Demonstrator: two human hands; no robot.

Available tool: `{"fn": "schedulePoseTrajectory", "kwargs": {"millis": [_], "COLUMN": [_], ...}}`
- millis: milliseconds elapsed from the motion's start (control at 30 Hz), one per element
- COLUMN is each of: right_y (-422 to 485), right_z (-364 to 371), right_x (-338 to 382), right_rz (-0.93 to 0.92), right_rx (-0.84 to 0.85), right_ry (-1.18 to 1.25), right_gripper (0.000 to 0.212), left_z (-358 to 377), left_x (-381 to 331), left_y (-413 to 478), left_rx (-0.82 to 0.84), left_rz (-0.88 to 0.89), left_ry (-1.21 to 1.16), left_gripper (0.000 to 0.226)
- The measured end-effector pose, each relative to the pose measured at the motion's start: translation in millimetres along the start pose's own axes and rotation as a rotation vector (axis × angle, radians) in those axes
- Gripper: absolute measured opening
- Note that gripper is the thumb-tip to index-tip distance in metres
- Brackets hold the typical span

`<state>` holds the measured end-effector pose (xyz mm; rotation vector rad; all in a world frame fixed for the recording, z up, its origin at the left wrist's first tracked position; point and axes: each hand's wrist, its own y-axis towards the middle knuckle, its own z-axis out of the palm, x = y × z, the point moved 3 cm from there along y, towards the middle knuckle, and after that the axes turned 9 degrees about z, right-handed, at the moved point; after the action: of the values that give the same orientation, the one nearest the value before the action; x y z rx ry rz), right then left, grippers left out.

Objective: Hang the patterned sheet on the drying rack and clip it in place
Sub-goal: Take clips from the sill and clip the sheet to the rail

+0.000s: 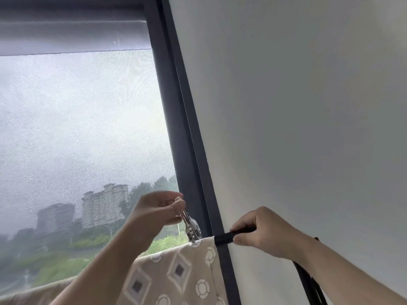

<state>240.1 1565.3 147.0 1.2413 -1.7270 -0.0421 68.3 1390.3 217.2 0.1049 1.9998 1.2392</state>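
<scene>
Window (77, 117) left, wall (308, 106) right; sheet (176, 271) over rack (223, 237).

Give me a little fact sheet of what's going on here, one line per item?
left hand: pinches a metal clip, its tip at the sheet's top edge
right hand: grips the black rack bar
patterned sheet: beige with diamonds and circles, draped over the bar
clip state: cannot tell whether it already bites the cloth
backdrop: window with a raised blind, dark frame, plain wall
</scene>
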Motion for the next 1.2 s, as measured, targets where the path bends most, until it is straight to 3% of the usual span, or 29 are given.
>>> {"fn": "schedulePoseTrajectory", "kwargs": {"millis": [67,200,600,733,900,967,1033,1067,1200], "right_y": [-2,-5,-6,-11,-7,-7,-7,-7,-5], "right_z": [-1,-1,-5,-3,-1,0,-1,-2,-1], "right_x": [0,3,3,3,1,-1,-4,-5,-8], "right_rz": [-0.008,-0.032,-0.056,-0.059,-0.071,-0.077,-0.084,-0.085,-0.091], "right_rx": [-0.014,-0.037,-0.037,-0.033,-0.053,-0.056,-0.056,-0.059,-0.063], "right_ry": [0.007,-0.01,-0.021,-0.023,-0.048,-0.053,-0.058,-0.061,-0.061], "right_gripper": [0.007,0.008,0.01,0.011,0.013,0.014,0.015,0.016,0.017], "left_z": [3,10,28,27,22,16,9,7,1], "left_x": [-4,-11,1,1,5,6,4,5,13], "left_y": [4,8,-2,-10,-19,-27,-35,-40,-54], "left_rx": [0.027,0.057,0.136,0.149,0.171,0.156,0.194,0.238,0.346], "left_rz": [-0.002,-0.013,-0.171,-0.189,-0.248,-0.173,-0.014,0.029,0.019], "left_ry": [0.02,0.069,0.061,0.037,-0.011,0.219,0.616,0.749,0.808], "left_gripper": [0.026,0.008,0.006,0.018,0.05,0.033,0.004,0.012,0.01]}}
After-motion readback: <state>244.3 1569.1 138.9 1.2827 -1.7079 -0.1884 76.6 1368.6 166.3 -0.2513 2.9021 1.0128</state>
